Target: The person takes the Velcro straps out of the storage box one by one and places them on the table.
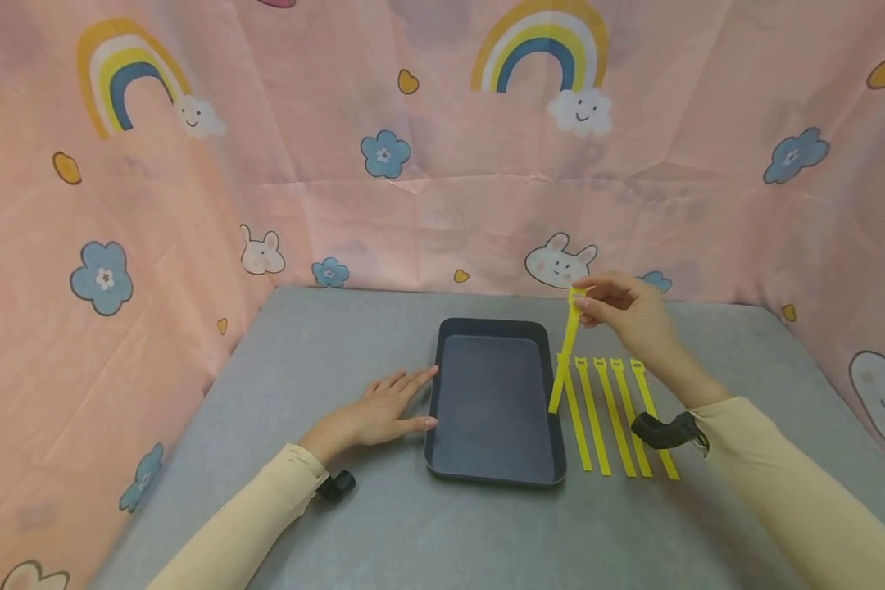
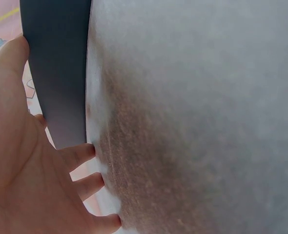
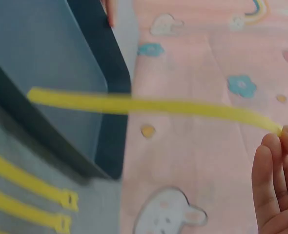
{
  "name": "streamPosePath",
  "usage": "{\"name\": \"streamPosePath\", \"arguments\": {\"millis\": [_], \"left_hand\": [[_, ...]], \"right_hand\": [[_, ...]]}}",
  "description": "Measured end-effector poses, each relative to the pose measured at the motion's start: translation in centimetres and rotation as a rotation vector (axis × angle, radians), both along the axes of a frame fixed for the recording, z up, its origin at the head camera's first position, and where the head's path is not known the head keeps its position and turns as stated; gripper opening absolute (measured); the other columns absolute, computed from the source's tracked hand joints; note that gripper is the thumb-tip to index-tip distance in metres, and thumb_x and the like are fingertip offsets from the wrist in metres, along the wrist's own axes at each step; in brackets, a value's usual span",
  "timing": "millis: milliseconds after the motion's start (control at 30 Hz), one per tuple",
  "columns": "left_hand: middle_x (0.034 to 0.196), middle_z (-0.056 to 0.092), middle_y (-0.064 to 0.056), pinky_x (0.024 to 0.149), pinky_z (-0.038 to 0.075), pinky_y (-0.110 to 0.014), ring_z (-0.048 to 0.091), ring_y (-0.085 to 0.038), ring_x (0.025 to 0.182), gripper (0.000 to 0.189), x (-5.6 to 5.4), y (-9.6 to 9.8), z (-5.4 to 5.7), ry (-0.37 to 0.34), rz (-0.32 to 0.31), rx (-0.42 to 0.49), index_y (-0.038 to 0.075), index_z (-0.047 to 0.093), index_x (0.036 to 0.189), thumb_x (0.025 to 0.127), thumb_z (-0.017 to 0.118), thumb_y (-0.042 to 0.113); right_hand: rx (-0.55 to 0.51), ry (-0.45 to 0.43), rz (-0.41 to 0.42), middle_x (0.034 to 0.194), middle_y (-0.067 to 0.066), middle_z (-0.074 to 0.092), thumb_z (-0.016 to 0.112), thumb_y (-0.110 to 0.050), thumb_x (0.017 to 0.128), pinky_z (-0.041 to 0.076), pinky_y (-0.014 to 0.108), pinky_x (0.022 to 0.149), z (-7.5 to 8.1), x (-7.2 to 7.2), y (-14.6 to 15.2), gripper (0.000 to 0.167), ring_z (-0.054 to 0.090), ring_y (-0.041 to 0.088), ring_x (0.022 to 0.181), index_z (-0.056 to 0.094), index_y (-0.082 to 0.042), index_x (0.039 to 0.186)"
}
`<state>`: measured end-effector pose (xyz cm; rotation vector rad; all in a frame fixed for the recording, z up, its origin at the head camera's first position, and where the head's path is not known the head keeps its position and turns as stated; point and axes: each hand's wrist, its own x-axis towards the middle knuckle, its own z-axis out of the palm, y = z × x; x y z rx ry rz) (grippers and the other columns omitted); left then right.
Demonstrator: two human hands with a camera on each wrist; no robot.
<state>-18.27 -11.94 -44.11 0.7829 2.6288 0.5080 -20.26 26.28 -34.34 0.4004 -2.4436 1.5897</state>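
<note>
My right hand (image 1: 627, 310) pinches a yellow hook-and-loop cable tie (image 1: 566, 356) by its slotted top end, thumb against fingers. The strap hangs down at a slant, its lower end in front of the right rim of a dark grey rectangular tray (image 1: 494, 410). In the right wrist view the held cable tie (image 3: 183, 106) stretches across toward the tray (image 3: 115, 141). At the tray's left side my left hand (image 1: 383, 414) lies with fingers spread, fingertips and thumb at the wall. The left wrist view shows this hand (image 2: 31, 161) beside the tray wall (image 2: 61, 73).
Several more yellow cable ties (image 1: 593, 418) lie in a row on the grey table (image 1: 339, 352), right of the tray, slotted heads pointing away from me. A pink printed curtain (image 1: 442, 213) hangs behind and on both sides. Each wrist wears a small black camera (image 1: 664, 430).
</note>
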Motion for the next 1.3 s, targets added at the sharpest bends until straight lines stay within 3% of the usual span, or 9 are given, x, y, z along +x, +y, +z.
{"name": "streamPosePath", "arguments": {"millis": [333,633,1000,1300], "left_hand": [[0.168,0.015,0.001,0.120,0.010,-0.066,0.013,-0.035,0.156,0.084,-0.1,0.1,0.0,-0.001,0.002,-0.004,0.038,-0.001,0.159,0.095,0.045,0.067],[0.168,0.015,0.002,0.120,0.009,-0.066,0.011,-0.035,0.156,0.084,0.0,0.0,-0.1,-0.005,0.005,0.001,0.040,-0.002,0.159,0.095,0.045,0.067],[0.168,0.015,0.002,0.121,0.009,-0.066,0.012,-0.035,0.156,0.085,0.0,0.1,-0.1,0.000,0.004,0.001,0.037,0.000,0.159,0.095,0.046,0.067],[0.168,0.015,0.001,0.121,0.008,-0.065,0.011,-0.035,0.156,0.085,-0.1,0.1,-0.2,-0.005,0.005,0.004,0.039,-0.002,0.159,0.095,0.045,0.068]], "right_hand": [[0.111,0.009,-0.078,0.089,-0.013,0.068,0.066,-0.019,0.096,0.056,0.017,0.070,2.0,1.8,6.0,0.033,0.068,0.008,0.075,0.064,-0.009,0.127],[0.214,-0.108,-0.109,0.092,-0.019,0.068,0.065,-0.022,0.096,0.055,0.016,0.069,2.4,2.9,11.1,0.036,0.068,0.005,0.077,0.061,-0.008,0.129],[0.315,-0.232,-0.112,0.090,-0.023,0.067,0.063,-0.024,0.097,0.056,0.020,0.069,0.7,3.2,15.4,0.036,0.065,0.007,0.077,0.059,-0.005,0.128],[0.310,-0.331,0.040,0.097,-0.021,0.071,0.058,-0.017,0.101,0.056,0.021,0.071,-1.8,2.5,17.4,0.032,0.068,0.007,0.083,0.057,-0.003,0.129]]}}
